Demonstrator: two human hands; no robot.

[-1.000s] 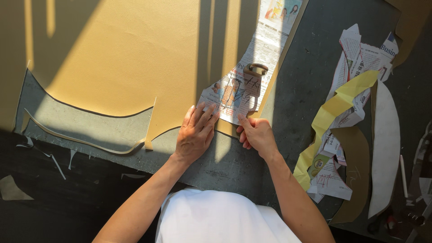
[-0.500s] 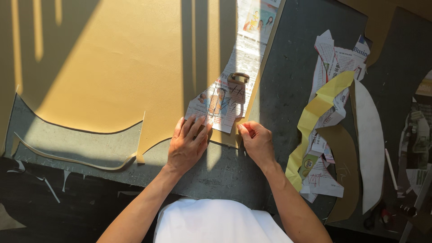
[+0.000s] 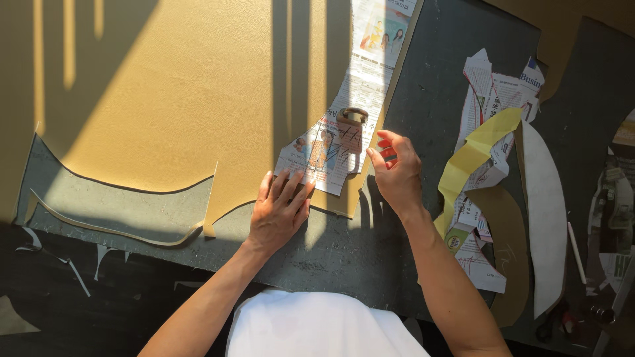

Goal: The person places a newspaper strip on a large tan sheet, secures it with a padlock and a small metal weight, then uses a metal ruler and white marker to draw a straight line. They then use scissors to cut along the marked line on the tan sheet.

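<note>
A broad tan sheet (image 3: 165, 99) covers the dark table (image 3: 456, 79), its lower edge cut in a long curve. On it lies a newspaper pattern piece (image 3: 357, 92), a narrow printed strip weighted by a small metal weight (image 3: 352, 122). The left hand (image 3: 279, 213) lies flat, fingers spread, fingertips pressing the strip's lower end and holding nothing. The right hand (image 3: 397, 173) hovers just right of the strip, fingers curled round a small red object (image 3: 389, 157), beside the sheet's edge. More paper cutouts (image 3: 493, 132) lie further right.
</note>
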